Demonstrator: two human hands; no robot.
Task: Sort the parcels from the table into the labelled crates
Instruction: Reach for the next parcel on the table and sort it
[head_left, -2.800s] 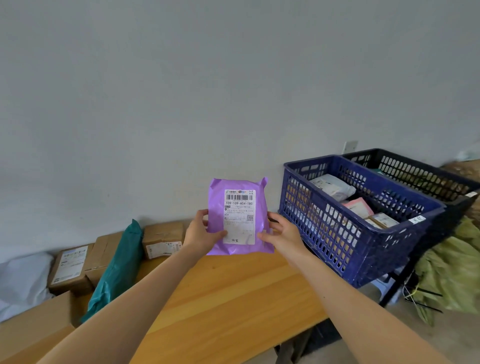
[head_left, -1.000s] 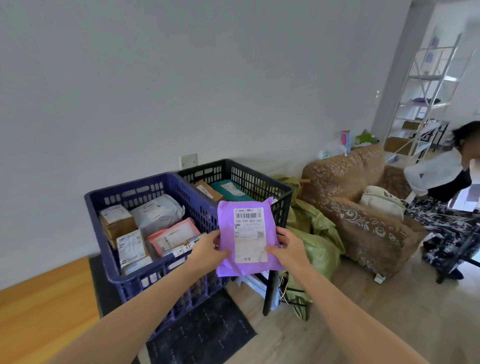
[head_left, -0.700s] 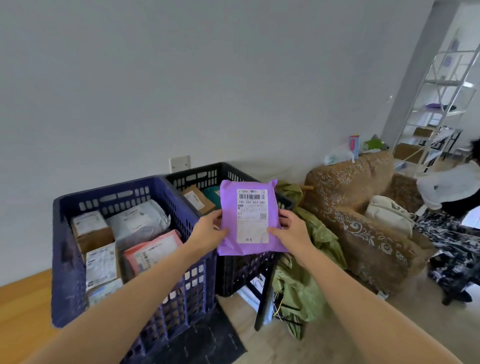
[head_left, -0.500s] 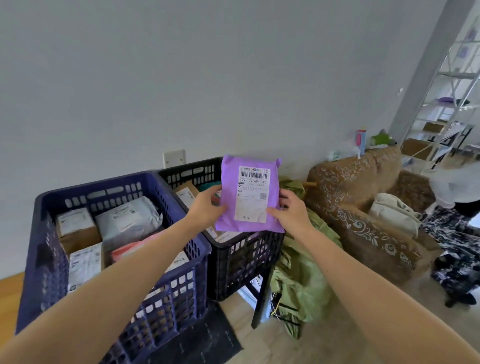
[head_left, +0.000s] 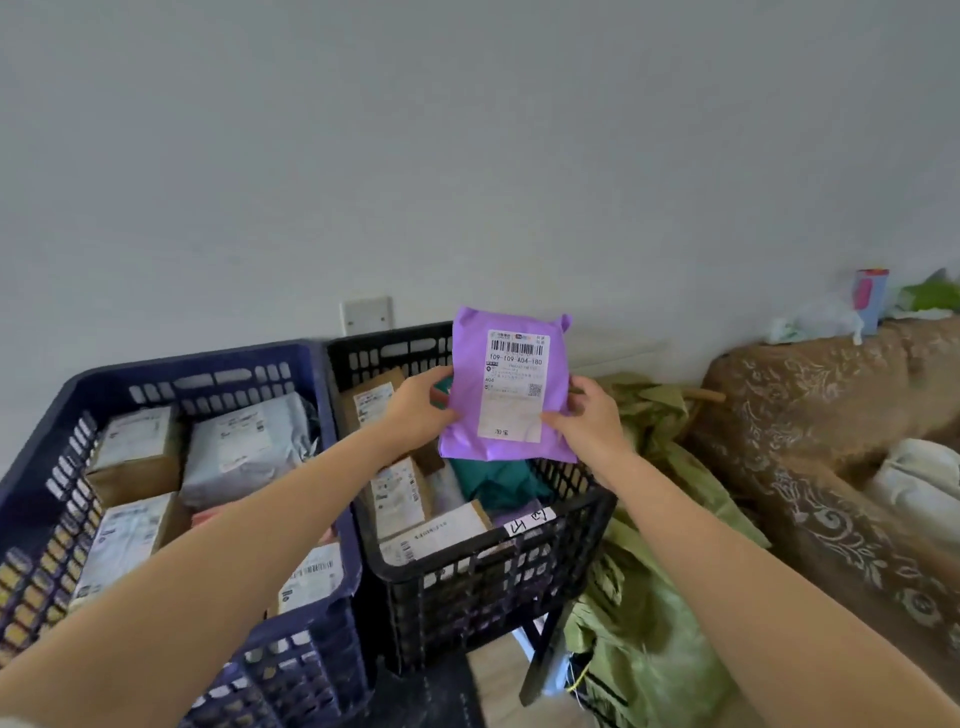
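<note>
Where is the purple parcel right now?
Head view, centre: the purple parcel is held upright between left hand and right hand, above the black crate.

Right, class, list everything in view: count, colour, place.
blue crate: 1, dark blue, left
black crate: 1, black, right of the blue crate
purple parcel: 1, purple, white label, held over the black crate
crated parcels: several, brown, grey, teal, inside both crates
tag: 1, white, black crate's front rim
wall plate: 1, white, behind the crates
sofa: 1, brown patterned, right
sacks: count unclear, green, between black crate and sofa
left-hand grip: 1, bare, parcel's left edge
right-hand grip: 1, bare, parcel's right edge
</note>
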